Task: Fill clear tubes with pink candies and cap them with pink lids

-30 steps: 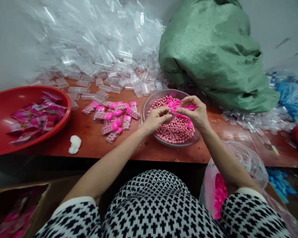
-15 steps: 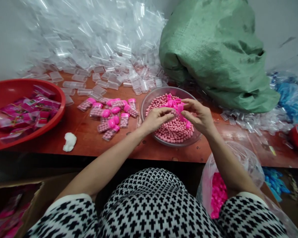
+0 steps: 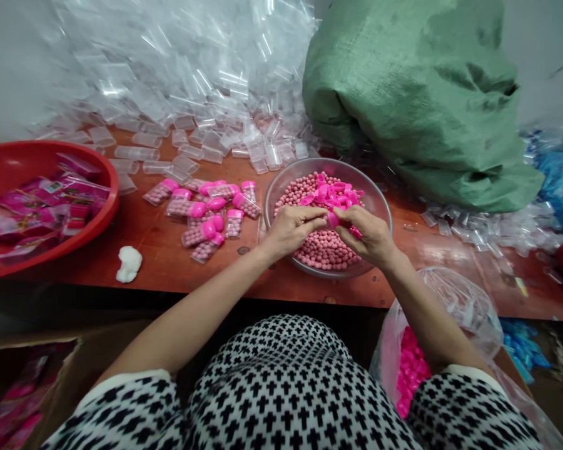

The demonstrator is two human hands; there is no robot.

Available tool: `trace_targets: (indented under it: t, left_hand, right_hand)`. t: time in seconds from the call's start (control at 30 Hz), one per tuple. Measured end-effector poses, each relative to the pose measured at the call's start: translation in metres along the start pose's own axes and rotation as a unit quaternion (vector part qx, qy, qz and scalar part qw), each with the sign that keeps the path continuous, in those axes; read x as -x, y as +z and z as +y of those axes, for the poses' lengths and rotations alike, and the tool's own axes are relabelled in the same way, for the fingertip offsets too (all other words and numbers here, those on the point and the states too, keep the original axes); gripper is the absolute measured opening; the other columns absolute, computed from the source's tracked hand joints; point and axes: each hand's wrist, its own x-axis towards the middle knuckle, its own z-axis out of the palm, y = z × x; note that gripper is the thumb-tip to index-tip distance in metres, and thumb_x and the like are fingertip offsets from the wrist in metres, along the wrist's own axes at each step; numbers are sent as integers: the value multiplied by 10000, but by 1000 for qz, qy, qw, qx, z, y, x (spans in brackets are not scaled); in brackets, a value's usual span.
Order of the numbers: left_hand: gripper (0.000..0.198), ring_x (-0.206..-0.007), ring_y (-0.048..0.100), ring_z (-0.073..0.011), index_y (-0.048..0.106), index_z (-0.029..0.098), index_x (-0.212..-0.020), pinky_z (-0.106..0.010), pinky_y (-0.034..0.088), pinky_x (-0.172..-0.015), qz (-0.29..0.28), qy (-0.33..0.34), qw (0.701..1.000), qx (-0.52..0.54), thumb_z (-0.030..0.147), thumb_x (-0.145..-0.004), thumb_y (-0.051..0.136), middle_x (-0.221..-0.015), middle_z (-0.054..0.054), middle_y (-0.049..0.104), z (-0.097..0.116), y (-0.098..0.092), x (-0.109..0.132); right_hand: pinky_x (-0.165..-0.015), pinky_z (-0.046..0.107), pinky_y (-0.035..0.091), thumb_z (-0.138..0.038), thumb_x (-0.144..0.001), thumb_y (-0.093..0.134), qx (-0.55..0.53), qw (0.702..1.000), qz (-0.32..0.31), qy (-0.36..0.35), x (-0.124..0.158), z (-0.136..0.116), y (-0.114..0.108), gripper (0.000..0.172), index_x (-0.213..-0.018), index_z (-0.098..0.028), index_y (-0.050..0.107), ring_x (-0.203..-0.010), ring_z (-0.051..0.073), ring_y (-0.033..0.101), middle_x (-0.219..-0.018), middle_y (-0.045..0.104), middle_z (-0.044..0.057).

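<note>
On a reddish wooden table [image 3: 169,250], a big green woven sack [image 3: 417,94] and a heap of clear plastic vials [image 3: 178,81] back a clear bowl [image 3: 380,200] of pink candy balls [image 3: 319,247]. Over the bowl, the left hand [image 3: 291,228] and right hand [image 3: 366,234] meet, fingers pinched together on a pink cap [image 3: 333,219]; half a second ago they sat slightly farther up the bowl. Filled, capped vials [image 3: 206,212] lie left, beside a red basin [image 3: 42,162] of pink packets.
</note>
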Motion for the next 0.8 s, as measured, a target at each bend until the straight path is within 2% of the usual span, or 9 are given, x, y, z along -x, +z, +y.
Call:
trace_targets:
  t: [0.13,0.2,0.27,0.33,0.4,0.47,0.57,0.67,0.8]
  left_hand:
    - [152,-923,744,-234,832,251,-905,-376,567,-930,5,0,1000,-14,262,-780,745,-953,-38,808,4,-1,-1]
    - [164,-945,738,-237,831,239,-907,-378,572,-928,9,-18,999,33,305,-772,766,-945,-42,805,4,-1,-3]
    - [246,-917,734,-227,826,217,-929,-367,588,-882,24,-50,992,113,372,-738,808,-944,-50,801,3,0,-6]
    - [359,-844,726,-200,818,203,-955,-343,599,-814,42,-90,976,195,428,-678,860,-935,-53,794,2,1,-8]
    - [438,-794,718,-182,813,197,-960,-333,601,-778,50,-121,960,247,454,-616,902,-917,-52,789,2,1,-10]
    - [444,-807,719,-191,815,192,-939,-353,601,-802,43,-125,959,251,456,-597,915,-910,-59,788,3,0,-9]
    - [317,-894,719,-224,825,197,-899,-405,576,-915,8,-81,982,171,415,-673,871,-943,-76,791,4,0,-7]
    - [178,-1042,688,-250,834,237,-881,-440,503,-1046,-14,-14,997,73,333,-732,821,-1011,-82,785,3,-1,-5]
    - [194,-1164,639,-271,837,250,-927,-446,456,-1096,-17,20,999,29,339,-764,782,-1108,-106,757,-1,-3,-5]
  right_hand:
    - [-781,386,568,-303,-969,510,-10,999,-36,-12,-8,2,-1,229,-1126,-232,661,-837,221,666,-926,714,98]
    - [-824,408,573,-345,-961,543,-41,999,-18,22,-10,2,-3,243,-1130,-243,686,-863,225,674,-939,722,92]
    - [-881,431,577,-422,-934,605,-128,988,16,82,-10,0,-5,299,-1171,-266,698,-924,230,690,-1020,738,84]
    - [-907,449,590,-522,-859,700,-270,951,45,145,-5,-2,-4,433,-1225,-292,690,-953,231,708,-1144,735,74]
    - [-902,457,607,-559,-754,800,-402,892,67,195,1,-2,-3,529,-1212,-312,700,-918,222,728,-1192,731,58]
    - [-892,450,618,-531,-679,869,-475,844,94,229,7,2,0,486,-1091,-305,745,-844,202,736,-1099,755,35]
    - [-878,395,623,-524,-589,922,-517,807,114,261,8,10,3,445,-918,-269,765,-818,179,730,-925,758,8]
    - [-840,387,634,-585,-592,893,-561,768,44,306,3,11,6,496,-920,-243,746,-928,208,731,-969,761,33]
    - [-837,459,633,-667,-679,786,-628,685,-100,356,-4,-2,12,559,-990,-208,714,-1046,280,719,-981,771,102]
